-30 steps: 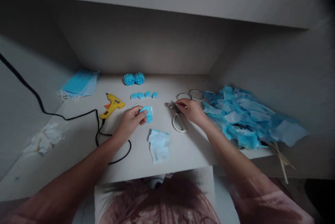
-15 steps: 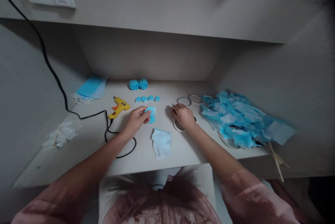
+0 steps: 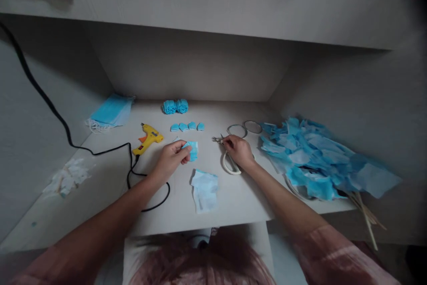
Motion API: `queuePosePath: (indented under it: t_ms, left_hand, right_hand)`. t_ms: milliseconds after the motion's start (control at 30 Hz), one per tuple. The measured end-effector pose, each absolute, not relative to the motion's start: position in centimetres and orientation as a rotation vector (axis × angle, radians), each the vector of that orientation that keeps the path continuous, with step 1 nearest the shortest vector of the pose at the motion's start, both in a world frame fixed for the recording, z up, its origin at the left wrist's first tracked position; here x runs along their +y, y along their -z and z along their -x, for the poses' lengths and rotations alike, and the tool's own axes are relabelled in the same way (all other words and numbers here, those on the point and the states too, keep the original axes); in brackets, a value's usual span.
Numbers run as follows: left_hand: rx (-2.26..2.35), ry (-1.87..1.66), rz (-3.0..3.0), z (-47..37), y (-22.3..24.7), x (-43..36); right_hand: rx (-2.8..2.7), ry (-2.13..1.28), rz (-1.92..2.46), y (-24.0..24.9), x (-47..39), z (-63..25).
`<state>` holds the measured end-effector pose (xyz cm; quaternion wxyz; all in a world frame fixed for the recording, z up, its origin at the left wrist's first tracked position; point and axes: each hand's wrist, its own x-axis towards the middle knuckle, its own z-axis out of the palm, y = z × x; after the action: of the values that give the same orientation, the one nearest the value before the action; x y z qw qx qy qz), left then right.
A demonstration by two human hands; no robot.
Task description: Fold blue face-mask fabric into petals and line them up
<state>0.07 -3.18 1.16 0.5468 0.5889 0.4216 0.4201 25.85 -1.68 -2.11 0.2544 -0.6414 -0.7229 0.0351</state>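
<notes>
My left hand (image 3: 171, 158) pinches a small blue piece of mask fabric (image 3: 193, 151) between thumb and fingers, just above the tabletop. To the right, my right hand (image 3: 239, 150) is closed on a pair of scissors near their metal blades (image 3: 217, 139). Their white looped handles (image 3: 230, 166) lie partly hidden under that hand. A pale blue, crumpled fabric piece (image 3: 205, 190) rests on the table between my forearms. Beyond my left hand, several small folded blue pieces (image 3: 183, 127) form a row, with two rolled blue fabric rosettes (image 3: 175, 106) behind them.
A yellow glue gun (image 3: 148, 138) lies left of my left hand, its black cord (image 3: 168, 194) looping near my forearm. Blue masks (image 3: 110, 110) and white scraps (image 3: 68, 177) are further left. Two wire rings (image 3: 237, 131), a heap of blue fabric (image 3: 313, 156) and thin sticks (image 3: 367, 218) are right.
The view has shifted a little, so the table items sit slightly differently. Both hands keep their holds, and the blue piece in my left hand is turned slightly.
</notes>
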Motion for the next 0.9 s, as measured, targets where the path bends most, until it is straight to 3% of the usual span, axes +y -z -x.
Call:
queuePosePath:
  t_ms: [567,900]
  left_hand:
    - [0.965,-0.923,-1.345,-0.2,-1.5,-3.6]
    - [0.929,-0.86,-1.326,-0.2,-2.1,-4.0]
  right_hand:
    - [-1.644,-0.289,1.541,2.3,-2.2,-25.9]
    - [-2.129,0.108,0.758,-3.7,-4.4,-20.5]
